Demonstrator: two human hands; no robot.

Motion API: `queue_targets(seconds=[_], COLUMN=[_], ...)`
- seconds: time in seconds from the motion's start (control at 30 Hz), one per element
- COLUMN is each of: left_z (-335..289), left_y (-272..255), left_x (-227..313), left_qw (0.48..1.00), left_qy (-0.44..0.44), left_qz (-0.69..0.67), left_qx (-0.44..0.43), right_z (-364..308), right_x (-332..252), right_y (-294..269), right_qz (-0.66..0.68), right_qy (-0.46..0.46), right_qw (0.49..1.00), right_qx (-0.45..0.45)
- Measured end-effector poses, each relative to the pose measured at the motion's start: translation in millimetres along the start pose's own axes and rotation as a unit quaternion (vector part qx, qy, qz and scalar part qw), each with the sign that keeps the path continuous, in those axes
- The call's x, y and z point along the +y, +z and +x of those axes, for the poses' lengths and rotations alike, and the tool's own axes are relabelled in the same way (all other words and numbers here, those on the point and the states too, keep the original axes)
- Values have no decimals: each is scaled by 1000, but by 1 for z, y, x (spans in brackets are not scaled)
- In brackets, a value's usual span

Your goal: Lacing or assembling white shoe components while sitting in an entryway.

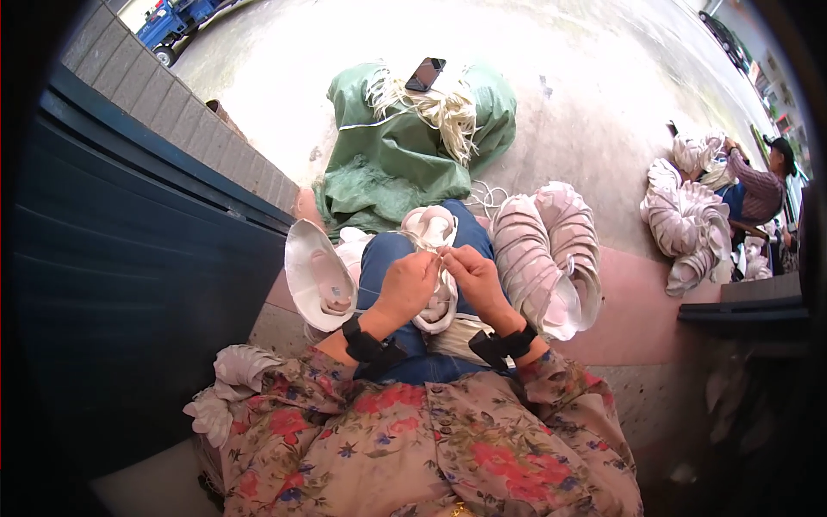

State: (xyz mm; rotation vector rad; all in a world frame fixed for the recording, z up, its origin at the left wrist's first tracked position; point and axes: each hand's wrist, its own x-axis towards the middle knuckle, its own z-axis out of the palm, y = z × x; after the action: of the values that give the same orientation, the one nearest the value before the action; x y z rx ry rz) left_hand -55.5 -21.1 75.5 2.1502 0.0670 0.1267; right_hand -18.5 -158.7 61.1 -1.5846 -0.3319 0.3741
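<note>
A white shoe upper (437, 315) lies lengthwise across my lap between my jeans-clad knees, partly covered by my hands. Above its middle, my left hand (410, 284) and my right hand (476, 279) meet fingertip to fingertip. Both are closed in a pinch on what looks like a thin pale shoelace, mostly hidden by the fingers. Another white upper (320, 274) rests open side up beside my left knee. To the right of my right knee stand curved stacks of nested uppers (536, 258). Pale laces (461, 336) lie on my lap under my wrists.
Ahead, a green sack (379, 146) carries a bundle of cream laces (457, 121) and a phone (425, 75). A dark blue panel (146, 250) closes the left side. More uppers (245, 369) lie by my left elbow. At far right, a person (762, 185) sits by stacked uppers (685, 211).
</note>
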Motion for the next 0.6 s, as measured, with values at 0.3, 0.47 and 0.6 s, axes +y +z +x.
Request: queue_targets(seconds=[0.3,0.47,0.6], left_z=[1,18,46], left_y=[-3,-6,-1], left_x=[4,-29,-63], left_qw=[997,993,993], left_qy=[34,63,85], left_qz=[55,26,74], left_qx=[-31,-98,-21], right_z=[4,2,0], right_x=[-3,7,-18], right_y=[4,3,1], right_qz=[11,-57,142], right_qy=[3,10,11], right_qw=[999,996,989], right_qx=[31,74,-39])
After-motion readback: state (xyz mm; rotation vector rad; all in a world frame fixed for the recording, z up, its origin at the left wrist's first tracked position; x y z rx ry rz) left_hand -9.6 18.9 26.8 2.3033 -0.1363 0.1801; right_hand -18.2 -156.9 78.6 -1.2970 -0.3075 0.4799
